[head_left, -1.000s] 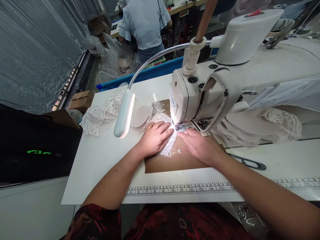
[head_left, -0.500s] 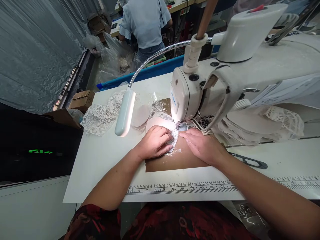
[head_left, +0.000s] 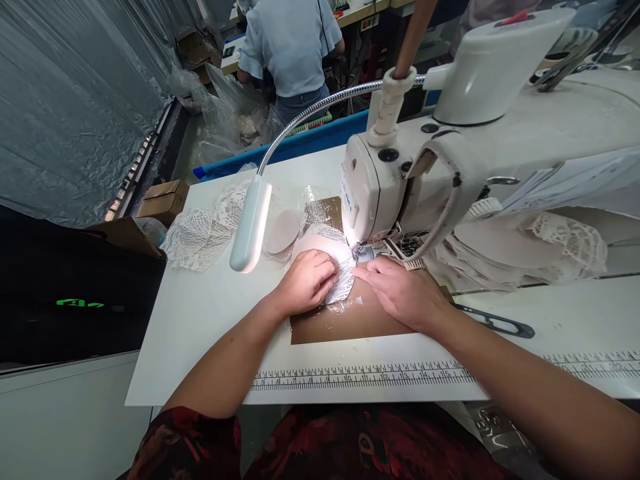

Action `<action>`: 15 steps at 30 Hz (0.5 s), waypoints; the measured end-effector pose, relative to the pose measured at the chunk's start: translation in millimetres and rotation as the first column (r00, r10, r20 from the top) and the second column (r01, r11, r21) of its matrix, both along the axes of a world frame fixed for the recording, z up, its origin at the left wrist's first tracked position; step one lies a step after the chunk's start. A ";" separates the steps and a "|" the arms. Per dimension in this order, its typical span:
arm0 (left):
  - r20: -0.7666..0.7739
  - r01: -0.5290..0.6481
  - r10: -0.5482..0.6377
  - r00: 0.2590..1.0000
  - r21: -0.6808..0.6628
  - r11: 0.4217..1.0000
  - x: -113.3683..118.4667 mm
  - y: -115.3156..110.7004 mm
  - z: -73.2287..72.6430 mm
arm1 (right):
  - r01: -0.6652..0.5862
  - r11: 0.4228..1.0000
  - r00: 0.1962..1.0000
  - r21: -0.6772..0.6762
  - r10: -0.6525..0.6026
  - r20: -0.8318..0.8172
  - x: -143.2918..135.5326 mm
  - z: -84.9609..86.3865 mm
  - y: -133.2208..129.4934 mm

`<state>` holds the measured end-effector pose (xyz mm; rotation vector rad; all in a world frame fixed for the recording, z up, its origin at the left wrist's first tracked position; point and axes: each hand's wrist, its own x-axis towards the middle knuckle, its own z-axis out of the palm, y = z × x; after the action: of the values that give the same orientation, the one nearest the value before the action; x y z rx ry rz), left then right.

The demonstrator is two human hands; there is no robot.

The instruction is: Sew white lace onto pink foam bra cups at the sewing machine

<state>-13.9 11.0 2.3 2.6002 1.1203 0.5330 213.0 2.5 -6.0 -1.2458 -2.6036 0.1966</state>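
Note:
Under the needle of a white sewing machine (head_left: 367, 193) lies a round, pale fabric cup with white lace (head_left: 345, 283) over it. My left hand (head_left: 309, 281) rests on its left part, fingers bent together and gripping the lace. My right hand (head_left: 405, 290) is on the other side, its index fingertip at the lace edge close to the presser foot; the thumb is partly hidden, and the fingers look closed on that edge. Beneath both hands is a brown sheet (head_left: 360, 320) taped to the table.
A lamp (head_left: 251, 223) on a bendable neck hangs left of the needle. More lace (head_left: 200, 237) and a pale round pad (head_left: 283, 230) lie behind it. Stacked lace pieces (head_left: 515, 250), a dark flat tool (head_left: 500, 321) and a printed ruler (head_left: 360, 379) are nearby. A person (head_left: 290, 50) sits beyond.
My left fingers have drawn in and shifted slightly left, uncovering more lace. The right index fingertip has moved a little left onto the lace edge. The lace cup has turned slightly.

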 end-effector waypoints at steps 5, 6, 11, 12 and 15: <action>-0.070 0.144 -0.139 0.988 0.062 0.988 -0.8 0.8 1.3 | -0.020 0.999 0.994 0.030 0.016 0.111 -2.7 2.9 -2.2; -0.099 0.171 -0.164 0.982 0.077 0.982 -1.3 1.0 0.9 | -0.024 0.999 0.993 0.037 0.019 0.118 -2.7 3.1 -2.7; -0.164 0.192 -0.174 0.971 0.104 0.976 -2.4 -0.3 -1.1 | -0.018 0.997 0.992 0.071 0.010 0.124 -1.8 1.9 -5.3; -0.166 0.183 -0.164 0.972 0.107 0.977 -2.0 -0.8 -1.3 | -0.014 0.997 0.993 0.079 0.004 0.120 -1.9 1.6 -5.7; -0.164 0.151 -0.131 0.978 0.114 0.982 0.0 -2.2 -1.6 | 0.019 0.995 0.994 0.100 -0.029 0.105 -3.5 1.6 -5.9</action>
<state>-14.0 8.8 0.7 2.8475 0.9642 0.3858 209.5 -3.4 -4.4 -1.2852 -2.6500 -0.0031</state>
